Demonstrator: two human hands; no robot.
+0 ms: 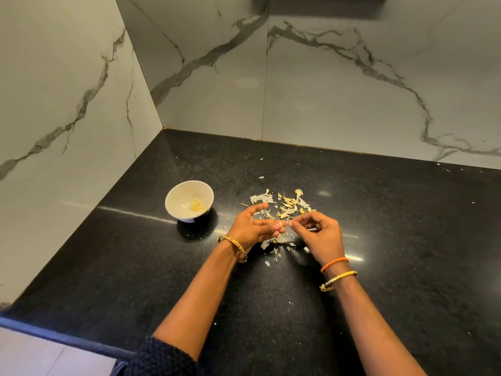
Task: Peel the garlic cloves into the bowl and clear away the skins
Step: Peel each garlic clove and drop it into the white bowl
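Observation:
A small white bowl point(173, 198) stands on the black counter at the left, with a few peeled garlic cloves point(195, 205) inside. My left hand point(250, 229) and my right hand point(321, 234) meet above the counter to the right of the bowl. Both pinch one small garlic clove point(285, 223) between their fingertips. Just beyond the hands lies a scatter of garlic cloves and papery skins point(287, 203). More skins point(272, 246) lie under and in front of the hands.
The black speckled counter point(379, 226) meets marbled walls at the back and left, forming a corner. Its front edge point(54, 338) runs along the lower left. Tiny skin flecks point(261, 177) dot the counter farther back.

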